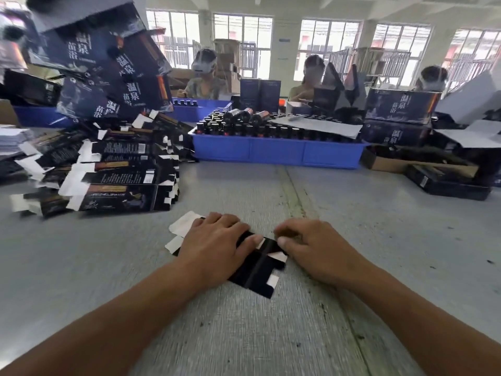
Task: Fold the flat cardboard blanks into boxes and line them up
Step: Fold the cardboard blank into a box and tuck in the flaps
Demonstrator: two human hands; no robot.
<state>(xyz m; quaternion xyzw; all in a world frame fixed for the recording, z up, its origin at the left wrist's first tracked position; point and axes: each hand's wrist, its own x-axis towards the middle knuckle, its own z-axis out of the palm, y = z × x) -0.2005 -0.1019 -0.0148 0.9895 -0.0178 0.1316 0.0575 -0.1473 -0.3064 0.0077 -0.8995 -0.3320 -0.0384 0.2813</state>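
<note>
head view: a flat black cardboard blank with white tabs (259,270) is seen lying on the grey table top (352,308) at lower centre of the frame, still unfolded. it is pressed down by the left hand (214,246), whose fingers are laid straight across its upper half, nothing being clasped. its right-hand edge is met by the right hand (311,248), whose fingers are curled at the edge with the thumb against a white tab; whether the tab is truly pinched cannot be told through the blur.

the step in hand is judged to be the first opening of this blank. next, the right edge would need to be lifted while the rest is held flat, so that the sleeve can be squared up and its end tabs tucked.

a loose heap of further black printed blanks (108,169) is spread at left of the frame, and a blue plastic tray of dark bottles (276,151) stands at upper centre.
</note>
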